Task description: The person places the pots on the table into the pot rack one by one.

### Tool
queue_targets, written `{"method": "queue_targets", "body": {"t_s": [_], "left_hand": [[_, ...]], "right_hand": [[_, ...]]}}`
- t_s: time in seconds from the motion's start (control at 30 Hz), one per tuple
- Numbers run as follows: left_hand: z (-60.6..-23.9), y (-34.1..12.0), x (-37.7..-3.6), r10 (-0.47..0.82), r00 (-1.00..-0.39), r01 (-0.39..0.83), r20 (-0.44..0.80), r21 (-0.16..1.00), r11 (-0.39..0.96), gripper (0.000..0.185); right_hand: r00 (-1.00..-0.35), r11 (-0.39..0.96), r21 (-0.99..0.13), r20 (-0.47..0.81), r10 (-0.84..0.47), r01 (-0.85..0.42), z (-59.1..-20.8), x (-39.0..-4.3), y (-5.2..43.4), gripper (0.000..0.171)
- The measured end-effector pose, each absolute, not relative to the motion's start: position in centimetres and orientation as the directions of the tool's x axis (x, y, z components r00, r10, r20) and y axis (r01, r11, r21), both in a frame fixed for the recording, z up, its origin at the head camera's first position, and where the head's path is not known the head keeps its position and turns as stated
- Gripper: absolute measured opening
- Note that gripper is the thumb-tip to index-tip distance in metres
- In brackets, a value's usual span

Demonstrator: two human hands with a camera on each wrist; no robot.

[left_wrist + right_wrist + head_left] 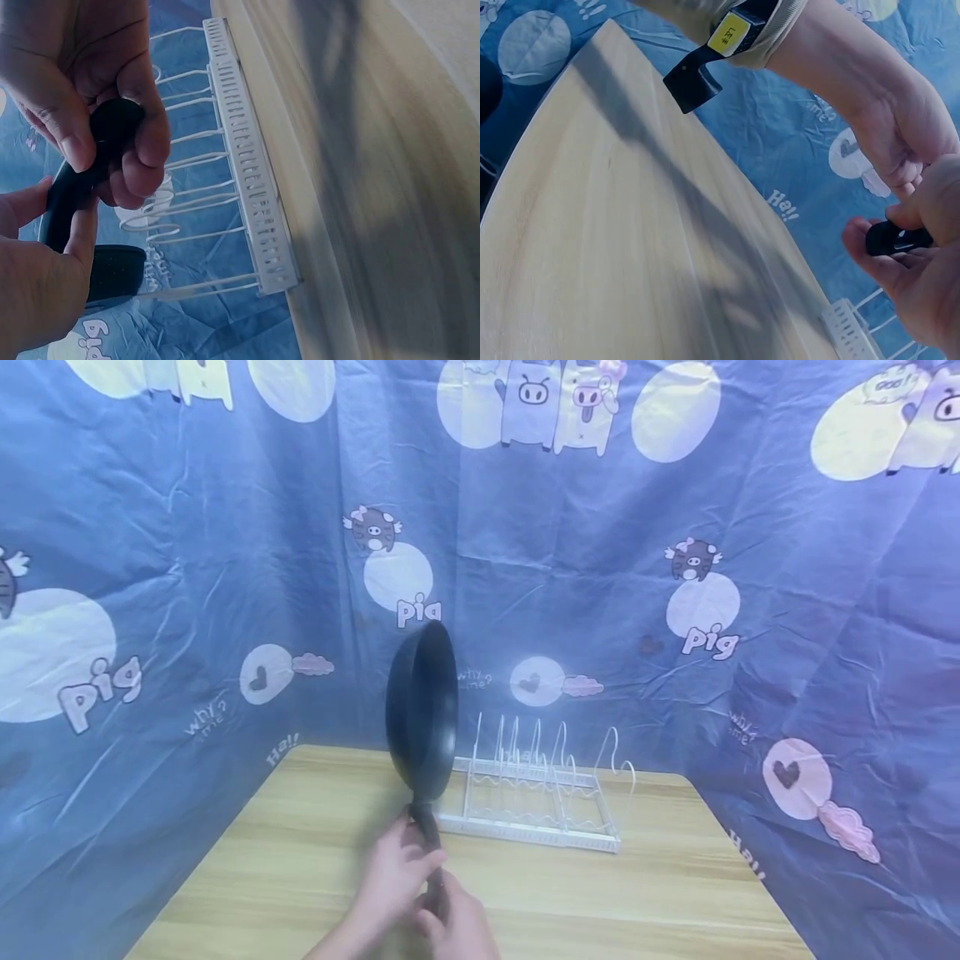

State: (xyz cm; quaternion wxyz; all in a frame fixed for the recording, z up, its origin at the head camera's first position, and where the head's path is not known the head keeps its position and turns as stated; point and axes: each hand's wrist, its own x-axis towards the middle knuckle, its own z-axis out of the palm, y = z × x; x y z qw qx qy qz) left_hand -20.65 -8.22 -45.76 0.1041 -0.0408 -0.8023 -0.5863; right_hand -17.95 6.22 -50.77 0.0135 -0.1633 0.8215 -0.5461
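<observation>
A black frying pan point(420, 718) is held up on edge, its handle pointing down toward me. My left hand point(393, 870) grips the handle close to the pan's body. Lower down, my right hand point(463, 917) holds the handle near its end. In the left wrist view the fingers of both hands curl round the black handle point(71, 184), with part of the pan point(116, 271) below. The right wrist view shows the handle's end point(892, 238) in my right hand point(930, 277). Just right of the pan, a white wire rack point(525, 835) stands on the table.
The rack has several upright wire dividers point(537, 739) and a slotted edge strip point(251, 165). It sits toward the back of the light wooden table point(637, 893). Blue patterned cloth point(570, 585) hangs behind and at both sides.
</observation>
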Motion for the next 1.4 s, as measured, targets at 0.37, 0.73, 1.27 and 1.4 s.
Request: {"method": "queue_targets", "body": {"t_s": [0.37,0.73,1.27,1.4], "left_hand": [[-46.4,-7.1,-22.0,-0.016,-0.987,0.144,0.161,0.918,0.37,0.087],[-47.2,-7.0,-23.1,0.047,-0.994,0.113,0.103,0.932,0.345,0.087],[-48.3,-5.9,-24.0,0.056,-0.997,0.062,0.044,0.925,0.376,0.113],[-48.6,-5.7,-24.4,0.055,-0.998,0.055,0.038,0.933,0.355,0.111]], "right_hand": [[-0.92,0.076,-0.982,0.13,-0.371,-0.17,-50.6,-18.2,8.0,0.062],[-0.89,-0.023,-0.992,0.118,-0.44,-0.121,-51.4,-18.8,9.0,0.06],[-0.828,-0.101,-0.987,0.162,-0.537,-0.128,-52.9,-19.7,10.2,0.05],[-0.81,-0.087,-0.985,0.17,-0.561,-0.146,-53.2,-20.3,10.6,0.055]]}}
